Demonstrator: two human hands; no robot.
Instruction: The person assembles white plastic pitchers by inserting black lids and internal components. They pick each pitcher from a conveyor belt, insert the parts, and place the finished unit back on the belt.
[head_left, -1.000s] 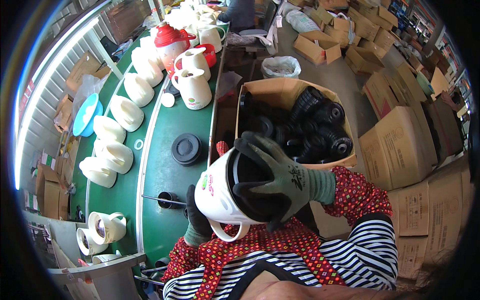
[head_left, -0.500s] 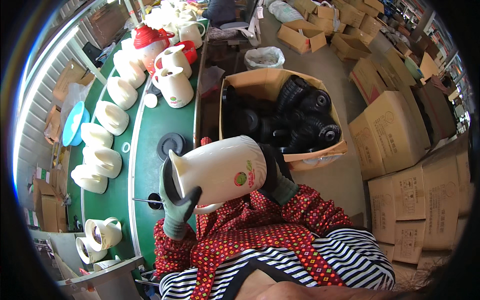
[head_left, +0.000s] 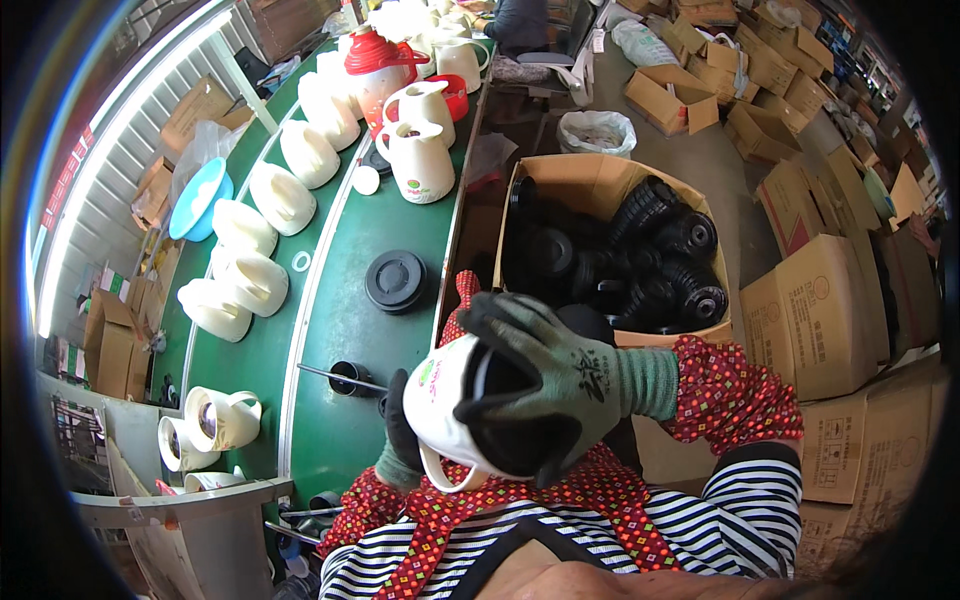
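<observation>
Both my hands wear green gloves with black-coated fingers and are closed on a white jug [head_left: 432, 418] in front of my body. My left hand [head_left: 398, 440] grips its left side. Spread over a black round part at the jug's right end is my right hand [head_left: 575, 375], its fingers curled around it. The jug's loop handle [head_left: 450, 478] points down toward me. Much of the black part is hidden by the right glove. On the green table beyond the jug lies a black round disc [head_left: 395, 280].
A carton [head_left: 722, 290] full of black round parts stands ahead to the right. Several white jug bodies [head_left: 282, 198] line the table's left side. White jugs [head_left: 418, 165] and a red-topped one [head_left: 380, 65] stand farther off. A black cup [head_left: 348, 378] and a metal rod are nearby.
The jug has turned so its black-covered end faces up toward me, and it sits lower. My right hand moved from beneath its far end to over that end; my left slid along its side.
</observation>
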